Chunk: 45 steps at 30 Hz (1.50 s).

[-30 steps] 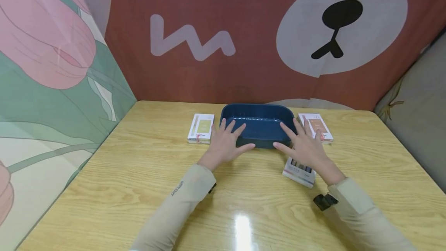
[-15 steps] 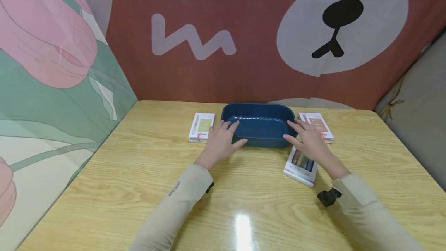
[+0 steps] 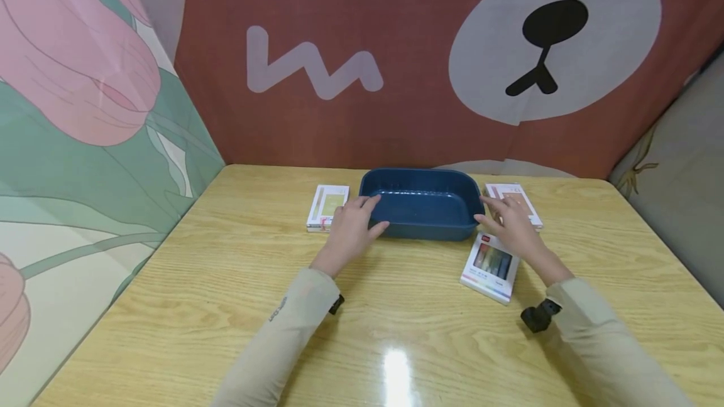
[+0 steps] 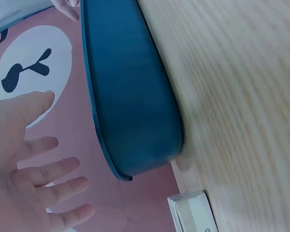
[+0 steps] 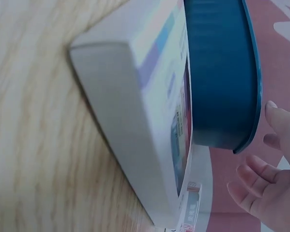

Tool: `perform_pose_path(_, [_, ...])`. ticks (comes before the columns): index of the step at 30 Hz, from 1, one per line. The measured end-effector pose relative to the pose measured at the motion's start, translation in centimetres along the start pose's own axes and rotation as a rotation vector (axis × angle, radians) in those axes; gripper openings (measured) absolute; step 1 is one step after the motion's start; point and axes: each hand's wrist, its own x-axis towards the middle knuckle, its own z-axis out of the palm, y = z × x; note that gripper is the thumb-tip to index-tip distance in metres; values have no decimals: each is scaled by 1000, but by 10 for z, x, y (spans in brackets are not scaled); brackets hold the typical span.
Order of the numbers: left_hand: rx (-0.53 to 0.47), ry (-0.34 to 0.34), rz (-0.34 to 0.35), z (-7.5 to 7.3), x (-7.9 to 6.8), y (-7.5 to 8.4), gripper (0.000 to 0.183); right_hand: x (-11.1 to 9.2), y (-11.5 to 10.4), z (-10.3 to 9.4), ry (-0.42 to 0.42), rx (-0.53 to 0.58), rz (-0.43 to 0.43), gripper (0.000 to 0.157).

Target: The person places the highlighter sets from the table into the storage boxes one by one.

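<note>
A dark blue oval tray (image 3: 421,205) stands on the wooden table (image 3: 226,281) near the back wall. My left hand (image 3: 352,229) hovers at the tray's left end with straight, spread fingers. In the left wrist view a small gap shows between that hand (image 4: 23,169) and the tray (image 4: 130,96). My right hand (image 3: 511,226) is at the tray's right end, fingers relaxed. The right wrist view shows its fingertips (image 5: 266,179) just off the tray's rim (image 5: 222,72). Neither hand holds anything.
A white box with a green panel (image 3: 327,206) lies left of the tray. Another white box with an orange panel (image 3: 517,196) lies to the tray's right, partly behind my right hand. A third box with a colourful picture (image 3: 491,265) lies in front of the tray's right corner.
Both hands have moved apart, from the tray's front wall out to its two ends. The colourful box, earlier under my right hand, is now uncovered.
</note>
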Motion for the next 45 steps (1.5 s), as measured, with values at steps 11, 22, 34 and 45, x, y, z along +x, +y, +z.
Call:
perform_pose_path(11, [-16, 75, -53, -1, 0, -17, 49, 9, 13, 3, -68, 132, 47, 44])
perform_pose_path(22, [-90, 121, -149, 1, 4, -43, 44, 14, 15, 4, -96, 295, 145, 49])
perform_pose_path(34, [-173, -74, -338, 3, 10, -67, 63, 19, 14, 5, -107, 337, 186, 46])
perform_pose_path(45, [-155, -146, -517, 18, 8, -80, 75, 21, 13, 5, -116, 395, 222, 45])
